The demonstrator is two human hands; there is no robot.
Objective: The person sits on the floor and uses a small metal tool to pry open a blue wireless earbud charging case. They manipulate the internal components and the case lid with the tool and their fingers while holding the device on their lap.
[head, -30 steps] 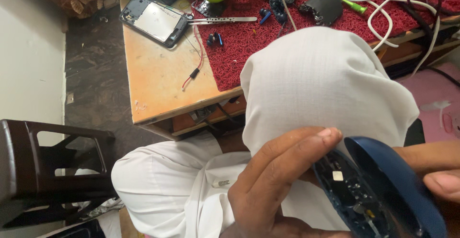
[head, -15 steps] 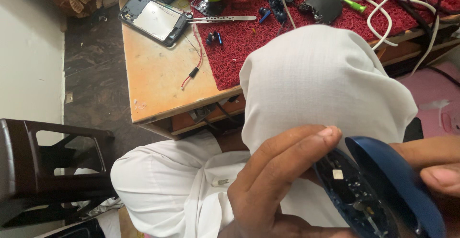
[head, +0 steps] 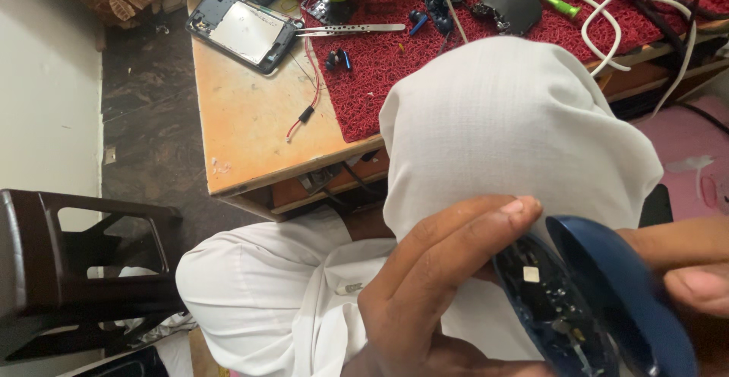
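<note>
Two hands held one opened blue device shell (head: pixel 607 301) above the lap, near the bottom right corner of the view. Left hand (head: pixel 433 286) clasped its near side, fingers (head: pixel 486 221) laid over the exposed circuit board (head: pixel 554 309). Right hand (head: pixel 683 271) gripped the far rim, mostly cut off by the frame edge. One white-clad knee (head: pixel 516 134) hid part of the bench (head: pixel 250 134). On the bench: one red mat (head: pixel 395 58), one opened phone (head: pixel 243 34) at the far left corner, one pair of metal tweezers (head: pixel 353 30), several white cables (head: pixel 615 12), small dark parts too small to identify. One dark stool (head: pixel 68 271) stood left of the bench, partly cropped
</note>
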